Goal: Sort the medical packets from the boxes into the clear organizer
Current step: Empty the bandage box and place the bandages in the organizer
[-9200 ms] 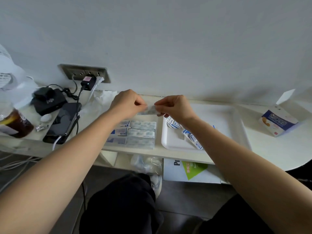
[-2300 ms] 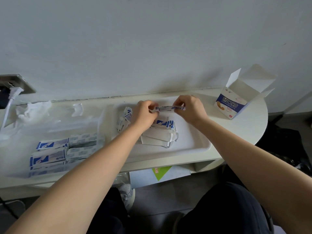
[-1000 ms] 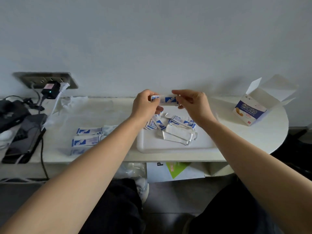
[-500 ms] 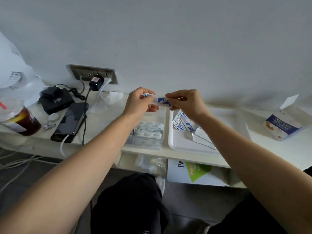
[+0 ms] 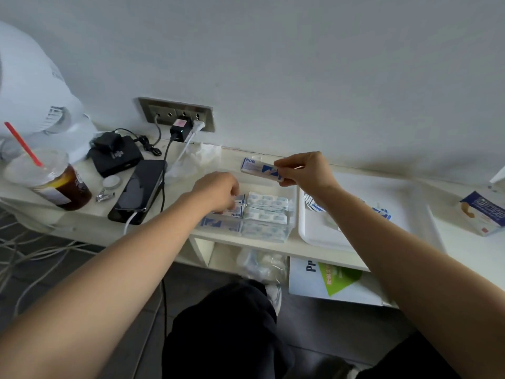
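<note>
Now the long white-and-blue paper packet (image 5: 259, 169) is pinched at one end by the right hand (image 5: 306, 170) alone. The left hand (image 5: 218, 191) has been released from it and lowered into the clear plastic organizer (image 5: 294, 212) just below. Its fingers are curled against the stacked packets (image 5: 267, 206); whether one is gripped cannot be told.

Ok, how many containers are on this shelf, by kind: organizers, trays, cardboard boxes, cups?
Clear organizer: 1
White tray: 1
Open cardboard box: 1
Drink cup: 1
Total: 4
</note>
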Available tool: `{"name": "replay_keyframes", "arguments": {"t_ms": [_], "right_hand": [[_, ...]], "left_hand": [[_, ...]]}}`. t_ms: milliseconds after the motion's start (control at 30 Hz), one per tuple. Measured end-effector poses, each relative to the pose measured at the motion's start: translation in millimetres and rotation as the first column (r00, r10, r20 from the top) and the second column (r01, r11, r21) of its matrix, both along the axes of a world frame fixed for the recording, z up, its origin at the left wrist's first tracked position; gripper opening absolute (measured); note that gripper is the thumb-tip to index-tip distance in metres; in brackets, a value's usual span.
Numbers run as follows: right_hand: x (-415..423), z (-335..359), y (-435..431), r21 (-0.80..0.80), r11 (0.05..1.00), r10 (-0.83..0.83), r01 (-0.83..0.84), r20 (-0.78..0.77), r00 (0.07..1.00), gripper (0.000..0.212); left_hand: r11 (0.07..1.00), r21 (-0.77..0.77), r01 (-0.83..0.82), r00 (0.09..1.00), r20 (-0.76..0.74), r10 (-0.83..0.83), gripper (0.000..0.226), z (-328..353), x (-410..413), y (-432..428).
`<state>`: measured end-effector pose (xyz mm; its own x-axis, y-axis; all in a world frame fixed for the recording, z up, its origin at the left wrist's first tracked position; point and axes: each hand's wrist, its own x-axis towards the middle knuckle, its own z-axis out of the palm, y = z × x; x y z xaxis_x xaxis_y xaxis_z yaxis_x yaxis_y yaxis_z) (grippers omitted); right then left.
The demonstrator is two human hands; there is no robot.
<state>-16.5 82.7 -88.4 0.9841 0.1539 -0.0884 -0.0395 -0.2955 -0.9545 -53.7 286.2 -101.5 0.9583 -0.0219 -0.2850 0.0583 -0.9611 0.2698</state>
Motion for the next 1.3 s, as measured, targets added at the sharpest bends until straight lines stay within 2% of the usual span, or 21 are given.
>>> {"name": "replay_keyframes", "arguments": {"t_ms": [133, 300, 367, 467, 567, 600, 733, 800, 1067, 1167, 1233, 1300], "right_hand": [[-2.5, 0.0, 0.2, -0.027, 0.999, 0.019, -0.019, -0.024, 1.000, 0.014], [-2.3, -0.2, 0.8, -0.059, 0.998, 0.030, -0.032, -0.037, 0.999, 0.014], [-2.3, -0.4, 3.1, -0.076, 0.997, 0.031, -0.034, -0.036, 0.999, 0.015], [-1.7, -0.2, 8.0, -0.091, 0.995, 0.029, -0.032, -0.040, 0.999, 0.016], [0.0, -4.2, 21.0, -0.159, 0.985, 0.054, -0.064, -0.066, 0.996, 0.013], [-0.5, -5.7, 27.7, -0.181, 0.980, 0.067, -0.080, -0.078, 0.995, 0.012], [-6.2, -10.9, 54.5, -0.208, 0.971, 0.096, -0.120, -0.119, 0.988, 0.014], [-9.4, -13.4, 63.2, -0.218, 0.967, 0.103, -0.129, -0.124, 0.987, 0.014], [-9.7, -29.0, 68.6, -0.180, 0.980, 0.066, -0.082, -0.094, 0.993, 0.011], [-9.9, -29.8, 70.0, -0.160, 0.984, 0.067, -0.083, -0.099, 0.993, 0.010], [-10.4, -30.2, 71.0, -0.205, 0.973, 0.090, -0.107, -0.093, 0.992, 0.006], [-9.3, -29.0, 67.6, -0.336, 0.929, 0.149, -0.152, -0.034, 0.988, 0.009]], "left_hand": [[0.998, 0.045, 0.046, 0.995, -0.094, -0.041, 0.040, -7.9, 5.5, -2.9], [0.996, 0.029, 0.083, 0.995, -0.061, -0.082, 0.029, -11.7, 6.4, -0.6], [0.997, -0.021, 0.074, 0.997, -0.032, -0.074, 0.023, -10.5, 5.4, 4.3], [0.995, -0.100, 0.021, 0.993, 0.120, -0.009, 0.016, 0.6, 1.0, 14.6], [0.991, -0.116, -0.068, 0.927, 0.360, 0.106, 0.017, 12.8, -4.1, 22.0], [0.991, -0.112, -0.067, 0.912, 0.395, 0.107, 0.020, 15.5, -5.5, 22.6], [0.996, 0.051, 0.069, 0.944, 0.319, -0.082, 0.040, 13.3, -9.3, 20.3], [0.985, 0.136, 0.109, 0.949, 0.282, -0.144, 0.042, 9.4, -8.3, 19.2], [0.922, 0.316, 0.223, 0.938, 0.189, -0.292, 0.037, 4.3, 5.6, 10.0], [0.884, 0.404, 0.235, 0.926, 0.183, -0.330, 0.028, 2.1, 9.9, 7.6], [0.865, 0.441, 0.237, 0.922, 0.178, -0.344, 0.024, 1.4, 11.9, 6.8], [0.842, 0.480, 0.248, 0.918, 0.162, -0.363, 0.022, 0.0, 13.8, 6.2]]}}
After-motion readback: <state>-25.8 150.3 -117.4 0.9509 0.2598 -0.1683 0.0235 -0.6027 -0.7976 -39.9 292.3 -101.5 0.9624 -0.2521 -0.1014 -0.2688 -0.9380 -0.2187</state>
